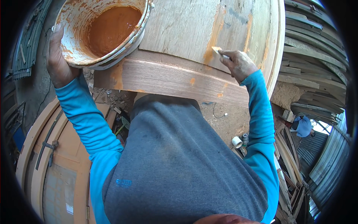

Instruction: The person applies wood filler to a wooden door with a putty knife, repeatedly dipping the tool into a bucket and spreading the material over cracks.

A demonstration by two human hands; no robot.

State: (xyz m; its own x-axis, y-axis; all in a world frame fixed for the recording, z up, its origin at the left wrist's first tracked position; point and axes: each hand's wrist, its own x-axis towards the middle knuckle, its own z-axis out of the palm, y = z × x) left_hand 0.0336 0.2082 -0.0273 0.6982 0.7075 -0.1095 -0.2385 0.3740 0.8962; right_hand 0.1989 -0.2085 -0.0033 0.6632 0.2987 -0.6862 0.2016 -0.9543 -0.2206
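Note:
My left hand [58,59] grips the side of a white bucket [74,35] at the upper left, tilted so its inside shows. Thick orange-brown paste [113,30] fills its lower part, and dried smears coat the wall and rim. My right hand [238,64] is closed round a small flat tool with a pale tip [216,49]; whether it is a putty knife or a brush I cannot tell. Its tip meets an orange streak [209,52] on a wooden door panel [179,26]. More orange patches mark the panel's seams and its near edge board [156,74].
Stacked planks [313,48] line the right side, with loose offcuts [294,164] below. At the lower left lean wooden door frames [48,149] with a clamp [48,147]. A white cup-shaped thing [236,142] lies on the littered ground. Another person [302,126] is bent over farther right.

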